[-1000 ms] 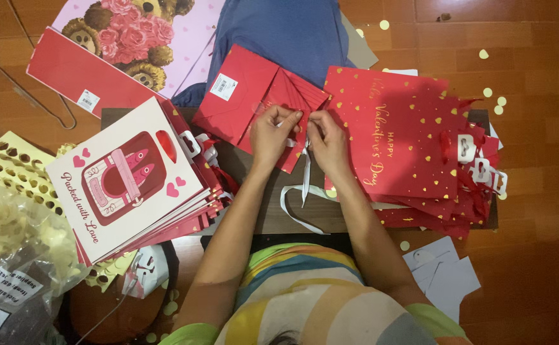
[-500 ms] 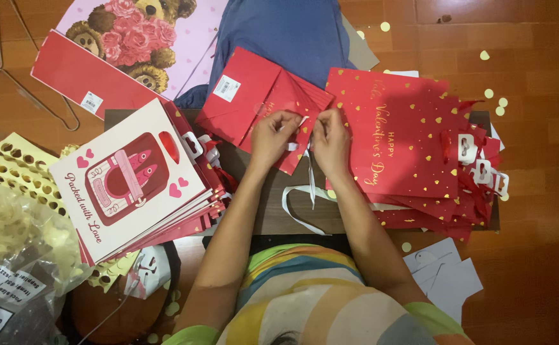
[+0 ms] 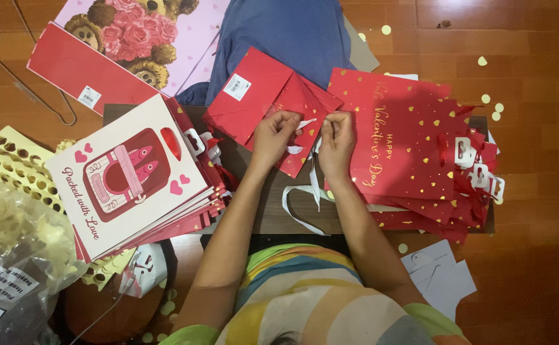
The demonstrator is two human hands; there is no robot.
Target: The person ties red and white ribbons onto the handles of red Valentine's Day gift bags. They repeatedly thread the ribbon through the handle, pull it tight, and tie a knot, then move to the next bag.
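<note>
Head view, looking down: both hands meet over a folded red paper bag (image 3: 273, 105) on the low table (image 3: 254, 211). Left hand (image 3: 273, 137) and right hand (image 3: 336, 142) each pinch its white ribbon (image 3: 305, 122). Stacks of gift bags crowd both sides: white ones (image 3: 126, 176) left, red gold-hearted ones (image 3: 407, 147) right.

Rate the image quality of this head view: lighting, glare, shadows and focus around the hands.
Head view: warm, even light; soft sheen on the wooden floor at top right, no harsh glare. The left hand and right hand on the folded red bag are fairly sharp, though the white ribbon looks slightly soft. The plastic bag at lower left is dim, and the red bag pile is shadowed.
</note>
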